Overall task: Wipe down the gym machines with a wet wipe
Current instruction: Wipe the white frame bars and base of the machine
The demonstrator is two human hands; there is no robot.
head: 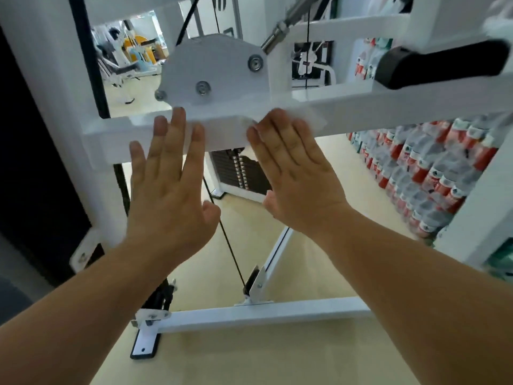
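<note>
A white horizontal crossbar [361,112] of a gym machine runs across the middle of the view. A white wet wipe [311,118] lies flat on it, partly hidden under my right hand [294,168], whose straight fingers press it against the bar. My left hand [169,184] is flat with fingers straight and spread, fingertips touching the bar just left of the wipe, below a white pulley cover plate [216,70] with three bolts.
A black handle grip [441,65] sticks out at the upper right. A black cable [230,245] runs down to the white floor frame [249,315]. The weight stack [241,170] stands behind. Stacked bottle packs [433,173] line the right side.
</note>
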